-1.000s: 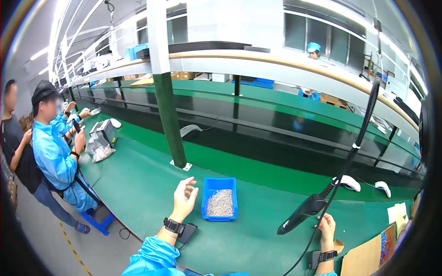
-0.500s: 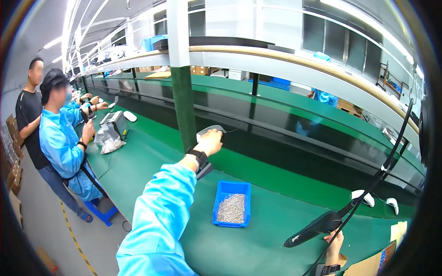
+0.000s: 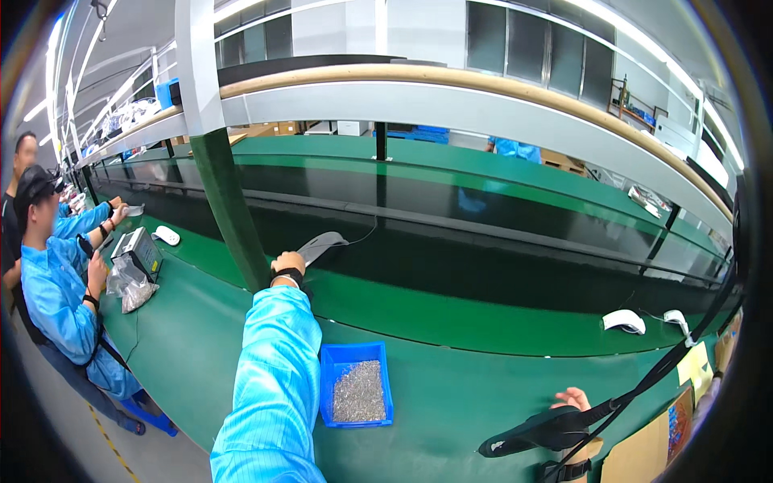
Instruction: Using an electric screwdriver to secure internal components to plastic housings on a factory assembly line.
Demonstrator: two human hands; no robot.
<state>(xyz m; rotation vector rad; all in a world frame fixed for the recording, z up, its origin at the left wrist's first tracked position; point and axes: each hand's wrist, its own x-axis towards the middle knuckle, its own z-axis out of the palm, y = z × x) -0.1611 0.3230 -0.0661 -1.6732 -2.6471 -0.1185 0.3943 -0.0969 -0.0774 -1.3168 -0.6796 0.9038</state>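
Observation:
My left arm in a blue sleeve reaches forward to the dark belt beyond the bench. My left hand (image 3: 288, 262) is closed on the near end of a grey curved device (image 3: 324, 246) with a thin cord; its fingertips are hidden. Near the forearm sits a blue bin (image 3: 390, 394) holding many tiny metal parts (image 3: 359, 393). At the lower right, my right hand (image 3: 573, 397) shows fingers loosely apart, with nothing seen in them. A black pen-shaped power tool (image 3: 535, 432) on a black cable crosses in front of this hand and hides its palm.
Two white curved devices (image 3: 624, 322) lie at the right along the belt edge. A green post (image 3: 229, 209) rises beside my left hand. Cardboard (image 3: 638, 451) lies at the lower right. At left, a co-worker in blue (image 3: 55, 282) stands by a box-shaped unit (image 3: 137, 253) and a plastic bag.
The view has swung right. My left hand has moved from over the grey device to its near end. My right hand's fingers have lifted to show above the black tool.

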